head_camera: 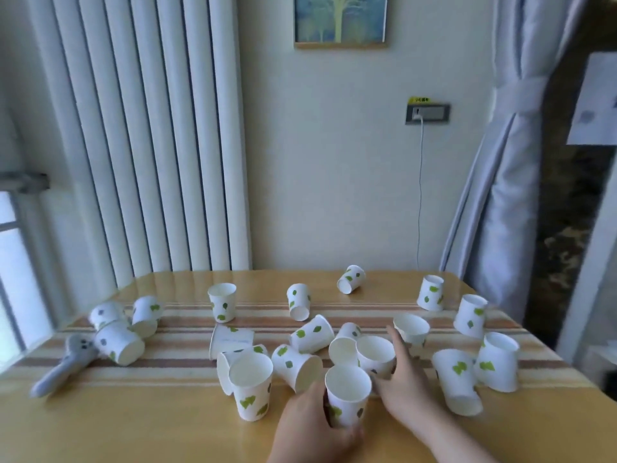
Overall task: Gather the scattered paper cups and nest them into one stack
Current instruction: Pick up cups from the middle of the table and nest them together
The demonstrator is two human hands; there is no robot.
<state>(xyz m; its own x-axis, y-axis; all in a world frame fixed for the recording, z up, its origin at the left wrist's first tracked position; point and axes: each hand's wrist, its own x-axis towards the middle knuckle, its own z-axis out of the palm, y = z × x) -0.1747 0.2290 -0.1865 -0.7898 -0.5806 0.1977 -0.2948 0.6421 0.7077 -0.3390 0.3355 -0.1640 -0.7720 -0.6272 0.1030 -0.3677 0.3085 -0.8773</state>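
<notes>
The left hand (312,421) was wrapped around an upright paper cup (347,394) near the front of the wooden counter (133,426), its fingers closed on the lower wall of the cup. The right hand (405,379) lay just beside it, to the right, with the fingers spread and resting against a second upright cup (375,357); I could not tell if it really gripped this cup or only touched it. The other white cups with green spots were scattered over the striped cloth (167,355), some standing, some upside down, some on their side. Another upright cup (252,385) stood to the left of the held one, and two inverted cups (477,372) stood to the right, touching. A grey soft toy (63,362) lay near the left edge. The bare front strip of the counter, left of the hands, was open.
</notes>
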